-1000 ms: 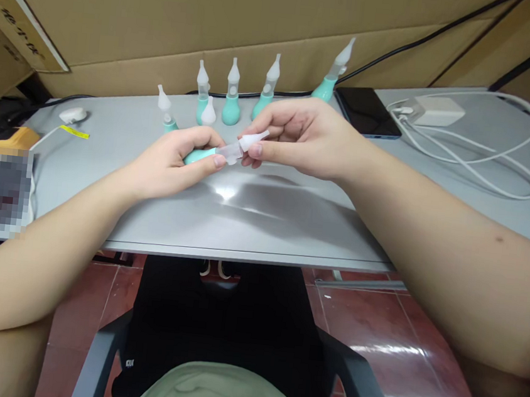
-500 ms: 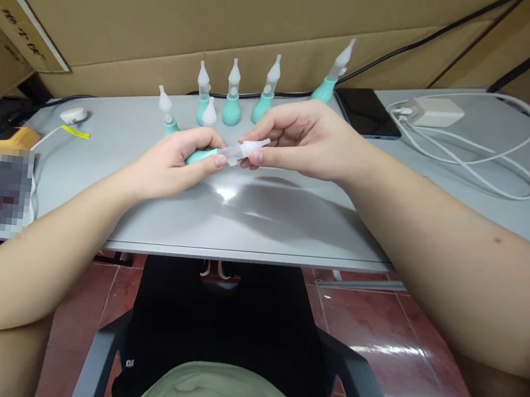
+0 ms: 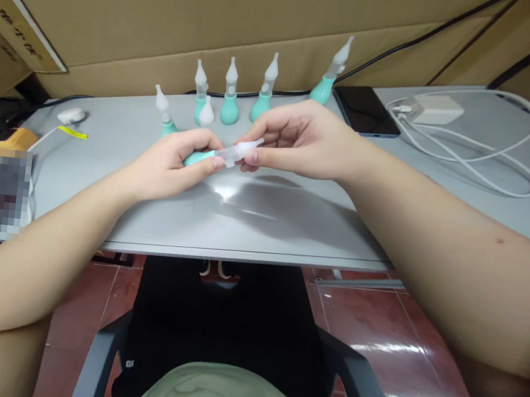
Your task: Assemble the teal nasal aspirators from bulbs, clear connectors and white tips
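My left hand (image 3: 178,161) is closed around the teal bulb of a nasal aspirator (image 3: 226,154), which lies almost level above the table with its clear tube toward the right. My right hand (image 3: 294,140) pinches the white pointed tip (image 3: 249,146) at the tube's end between thumb and fingers. Tip and tube touch; how firmly they fit together I cannot tell. Behind my hands, several similar aspirators (image 3: 229,109) stand along the back of the table, some leaning. A loose white tip (image 3: 206,111) stands before one of them.
A dark phone (image 3: 366,110) lies at the back right, beside a white charger (image 3: 438,109) with a looped cable (image 3: 486,168). At the left are a white round plug (image 3: 71,115) and a yellow label (image 3: 73,133). Cardboard (image 3: 170,18) walls the table's rear.
The white tip in my right hand has shifted slightly left, closer along the clear tube. My left hand keeps its hold on the bulb. The whole view has drifted a little.
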Demonstrator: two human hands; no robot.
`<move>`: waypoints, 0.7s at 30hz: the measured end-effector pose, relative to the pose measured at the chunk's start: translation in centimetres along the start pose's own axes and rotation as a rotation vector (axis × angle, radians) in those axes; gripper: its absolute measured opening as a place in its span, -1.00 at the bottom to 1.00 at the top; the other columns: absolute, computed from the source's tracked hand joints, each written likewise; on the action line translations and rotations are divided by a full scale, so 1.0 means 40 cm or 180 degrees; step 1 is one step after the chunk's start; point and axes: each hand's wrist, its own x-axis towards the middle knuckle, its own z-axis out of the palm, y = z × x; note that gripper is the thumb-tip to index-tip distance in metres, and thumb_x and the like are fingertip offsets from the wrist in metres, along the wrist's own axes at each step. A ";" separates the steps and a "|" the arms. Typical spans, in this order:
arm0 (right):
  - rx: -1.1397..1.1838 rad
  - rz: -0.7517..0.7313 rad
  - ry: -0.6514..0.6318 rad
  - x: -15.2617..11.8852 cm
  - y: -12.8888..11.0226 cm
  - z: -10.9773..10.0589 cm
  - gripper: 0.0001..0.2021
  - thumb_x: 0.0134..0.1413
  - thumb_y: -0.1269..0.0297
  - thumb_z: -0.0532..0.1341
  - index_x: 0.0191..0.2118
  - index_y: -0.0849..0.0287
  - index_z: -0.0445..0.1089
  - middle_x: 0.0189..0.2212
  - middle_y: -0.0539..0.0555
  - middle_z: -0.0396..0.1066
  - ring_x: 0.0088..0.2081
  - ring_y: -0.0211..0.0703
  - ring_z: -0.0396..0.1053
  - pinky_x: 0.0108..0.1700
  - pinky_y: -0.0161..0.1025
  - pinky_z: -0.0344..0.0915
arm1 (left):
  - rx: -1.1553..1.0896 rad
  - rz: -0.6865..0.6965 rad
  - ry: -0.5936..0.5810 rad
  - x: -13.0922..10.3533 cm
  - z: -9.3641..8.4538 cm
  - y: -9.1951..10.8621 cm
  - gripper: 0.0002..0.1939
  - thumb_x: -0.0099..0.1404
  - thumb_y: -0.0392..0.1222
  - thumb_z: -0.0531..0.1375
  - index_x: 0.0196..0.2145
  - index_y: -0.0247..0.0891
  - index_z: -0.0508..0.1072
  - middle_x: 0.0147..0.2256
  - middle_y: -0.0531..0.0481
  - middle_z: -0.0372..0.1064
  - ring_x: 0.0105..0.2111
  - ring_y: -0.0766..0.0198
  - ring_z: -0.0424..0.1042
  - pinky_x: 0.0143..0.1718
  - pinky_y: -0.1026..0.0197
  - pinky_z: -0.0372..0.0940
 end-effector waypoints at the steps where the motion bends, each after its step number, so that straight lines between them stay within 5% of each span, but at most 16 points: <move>1: 0.0019 0.0015 -0.0017 -0.001 -0.002 0.000 -0.47 0.25 -0.13 0.88 -0.08 0.20 0.79 -0.19 0.16 0.80 -0.18 -0.10 0.79 -0.08 -0.27 0.75 | 0.0002 0.0017 0.0011 -0.001 -0.001 0.001 -0.53 0.76 0.31 0.40 -0.01 -0.20 0.63 -0.09 -0.10 0.69 -0.05 0.09 0.67 0.00 0.08 0.47; 9: 0.0196 0.0221 -0.0015 -0.002 -0.010 0.010 -0.54 0.33 -0.01 0.86 -0.07 0.19 0.74 -0.17 0.18 0.82 -0.19 -0.11 0.79 0.02 -0.23 0.81 | 0.0055 -0.0020 0.0027 -0.001 -0.004 0.005 -0.50 0.70 0.35 0.41 -0.02 -0.19 0.65 -0.10 -0.12 0.72 -0.10 0.06 0.65 -0.05 0.04 0.46; 21: 0.0283 0.0025 -0.0044 0.002 0.023 0.018 -0.48 0.30 -0.11 0.87 -0.09 0.15 0.71 -0.17 0.14 0.82 -0.17 -0.07 0.80 0.07 -0.13 0.85 | 0.0031 -0.0075 0.0002 0.002 0.003 0.003 -0.54 0.69 0.33 0.41 -0.05 -0.15 0.63 -0.19 -0.10 0.67 -0.02 -0.04 0.70 0.01 0.01 0.50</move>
